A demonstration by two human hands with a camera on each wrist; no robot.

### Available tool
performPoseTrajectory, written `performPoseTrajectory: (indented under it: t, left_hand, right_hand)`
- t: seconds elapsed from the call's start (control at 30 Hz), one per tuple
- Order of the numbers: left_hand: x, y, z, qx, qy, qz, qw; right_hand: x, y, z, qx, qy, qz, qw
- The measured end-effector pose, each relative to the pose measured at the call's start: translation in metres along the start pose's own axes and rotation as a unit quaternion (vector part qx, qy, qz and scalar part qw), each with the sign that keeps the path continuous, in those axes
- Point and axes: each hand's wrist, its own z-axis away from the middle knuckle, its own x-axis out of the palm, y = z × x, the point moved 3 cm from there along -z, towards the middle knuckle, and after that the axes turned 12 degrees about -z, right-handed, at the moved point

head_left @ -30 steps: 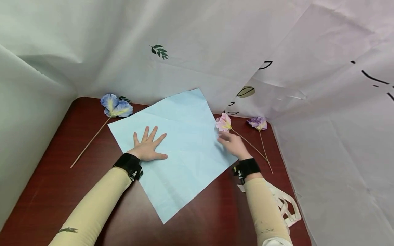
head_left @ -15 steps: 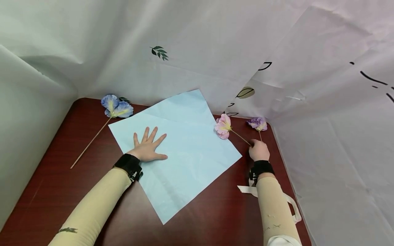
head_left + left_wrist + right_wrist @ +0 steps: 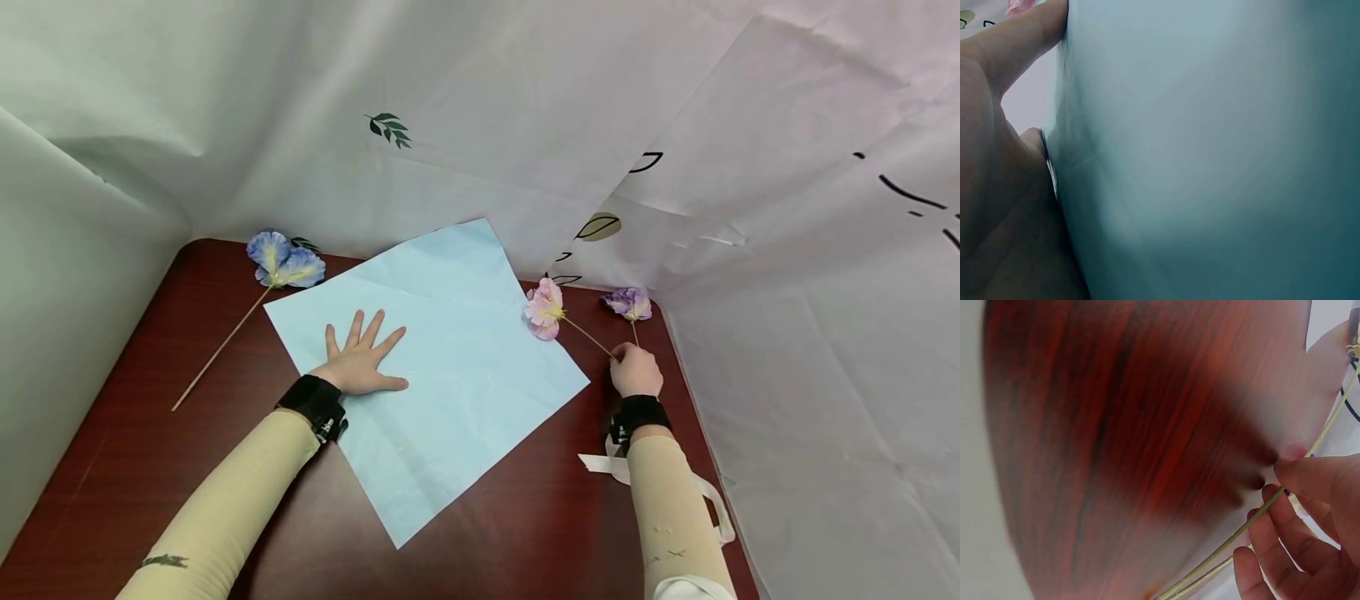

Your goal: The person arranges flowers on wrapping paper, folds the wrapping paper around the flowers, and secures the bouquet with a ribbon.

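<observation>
A light blue square sheet [image 3: 465, 417] lies at an angle on the dark red table. My left hand [image 3: 357, 364] rests on its left part, fingers spread and straight; in the left wrist view the sheet [image 3: 1204, 150] fills most of the picture. At the right, my right hand [image 3: 636, 372] pinches the stem of a pink artificial flower [image 3: 544, 310], whose head overlaps the sheet's right edge. The right wrist view shows the pinched stem [image 3: 1235, 534] between thumb and fingers, a second stem [image 3: 1207, 575] just below it. Behind that hand lies a purple flower [image 3: 632, 303].
A blue flower [image 3: 291, 265] with a long stem lies at the table's back left. White ribbon [image 3: 600, 463] lies partly under the right forearm. White cloth walls [image 3: 465, 183] rise at the back and both sides of the table [image 3: 517, 517].
My right hand has moved right from the sheet's edge and taken hold of the pink flower's stem. The flower's head has hardly shifted. The left hand has stayed still.
</observation>
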Motion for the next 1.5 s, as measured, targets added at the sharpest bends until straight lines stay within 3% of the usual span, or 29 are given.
performPoseTrajectory:
  t: [0.37,0.47,0.6,0.77,0.9,1.0,1.07,1.2,1.5]
  left_hand:
    - [0.0,0.0,0.0,-0.002,-0.005,0.001,1.0]
    - [0.0,0.0,0.0,-0.003,-0.008,0.001,1.0]
    - [-0.001,0.0,0.002,-0.004,-0.008,0.004,0.9999]
    - [-0.001,0.0,0.003,-0.008,-0.008,0.003,0.9999]
    - [-0.001,0.0,0.002,-0.008,-0.005,0.001,1.0]
    - [-0.001,0.0,0.001,-0.009,-0.006,-0.002,0.9999]
    - [0.0,0.001,-0.001,-0.009,-0.008,-0.002,0.9999]
    - [0.0,0.002,-0.001,-0.012,-0.014,-0.001,0.9998]
    - [-0.004,0.006,0.002,-0.012,-0.018,0.005,0.9998]
  right_hand:
    - [-0.009,-0.009,0.014,-0.011,0.024,-0.058,0.998]
    - [-0.014,-0.021,0.018,-0.018,0.041,-0.089,0.995]
    - [-0.01,-0.052,0.021,-0.063,0.056,-0.148,0.985]
    - [0.02,-0.109,0.033,-0.11,0.006,-0.267,0.957]
    - [0.056,-0.153,0.052,-0.099,-0.083,-0.364,0.922]
    - [0.082,-0.177,0.064,-0.081,-0.135,-0.394,0.905]
    - [0.095,-0.187,0.068,-0.065,-0.15,-0.398,0.903]
    - [0.114,-0.195,0.069,-0.032,-0.151,-0.391,0.907]
    - [0.13,-0.196,0.065,0.01,-0.162,-0.41,0.898]
